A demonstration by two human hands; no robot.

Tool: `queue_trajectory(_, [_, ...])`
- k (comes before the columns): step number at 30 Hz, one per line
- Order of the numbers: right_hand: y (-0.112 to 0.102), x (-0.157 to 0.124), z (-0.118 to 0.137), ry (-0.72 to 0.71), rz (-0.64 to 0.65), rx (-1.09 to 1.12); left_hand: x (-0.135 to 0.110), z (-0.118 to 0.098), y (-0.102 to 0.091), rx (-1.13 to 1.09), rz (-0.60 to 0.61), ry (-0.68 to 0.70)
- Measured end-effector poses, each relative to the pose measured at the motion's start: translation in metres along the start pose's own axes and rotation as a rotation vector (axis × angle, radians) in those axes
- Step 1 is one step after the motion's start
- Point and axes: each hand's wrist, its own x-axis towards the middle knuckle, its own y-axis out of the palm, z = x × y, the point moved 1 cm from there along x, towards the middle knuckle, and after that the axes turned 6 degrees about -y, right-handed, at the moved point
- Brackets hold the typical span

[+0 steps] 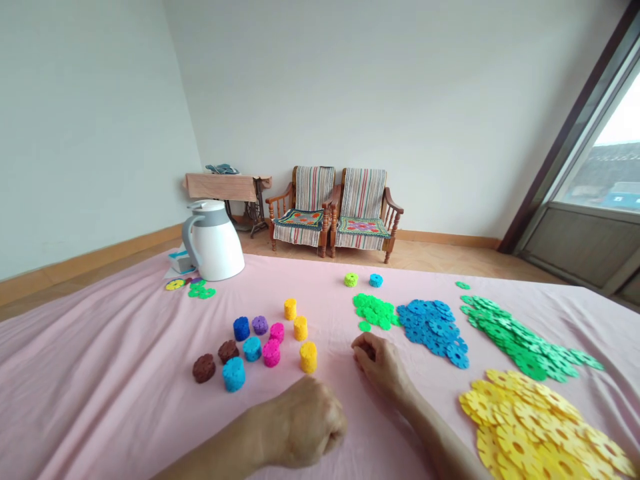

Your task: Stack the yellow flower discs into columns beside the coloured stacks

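Observation:
My left hand (311,423) is a closed fist low over the pink cloth, just in front of the nearest yellow stack (309,358). Its palm is turned away, so anything inside is hidden. To its right, my right hand (379,363) rests near the cloth with curled fingers; I cannot make out anything in them. The loose light green snowflake discs (374,311) lie just beyond that hand, and a pile of blue discs (435,328) lies to its right. Left of the hands stand several short disc stacks, among them a light blue stack (234,375), a pink stack (271,353) and a brown stack (204,368).
Yellow discs (535,427) and darker green discs (520,337) spread over the right side. A lime stack (351,280) and a blue stack (376,281) stand farther back. A white jug (218,247) stands at the back left of the pink cloth (125,373). Two armchairs (363,207) are beyond.

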Motion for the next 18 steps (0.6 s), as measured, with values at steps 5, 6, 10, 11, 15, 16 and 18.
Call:
queue_trajectory(5, [0.003, 0.0, -0.003, -0.044, -0.05, -0.061, 0.01, 0.003, 0.027, 0.002, -0.075, 0.006])
queue_trajectory(6, [0.004, 0.0, -0.004, -0.056, -0.062, -0.076, 0.011, 0.003, 0.03, -0.006, -0.106, -0.002])
queue_trajectory(10, [0.007, 0.001, -0.008, -0.101, -0.1, -0.116, 0.015, 0.003, 0.038, 0.001, -0.256, -0.049])
queue_trajectory(11, [0.007, 0.002, -0.009, -0.107, -0.108, -0.12, 0.016, 0.003, 0.04, 0.006, -0.284, -0.058])
queue_trajectory(15, [0.008, 0.004, -0.009, -0.102, -0.14, -0.12, 0.016, 0.004, 0.043, 0.007, -0.337, -0.063])
queue_trajectory(16, [0.007, 0.004, -0.007, -0.097, -0.145, -0.118, 0.015, 0.005, 0.042, 0.004, -0.343, -0.062])
queue_trajectory(18, [0.006, 0.0, 0.002, -0.085, -0.154, -0.108, 0.014, 0.004, 0.04, -0.002, -0.351, -0.053])
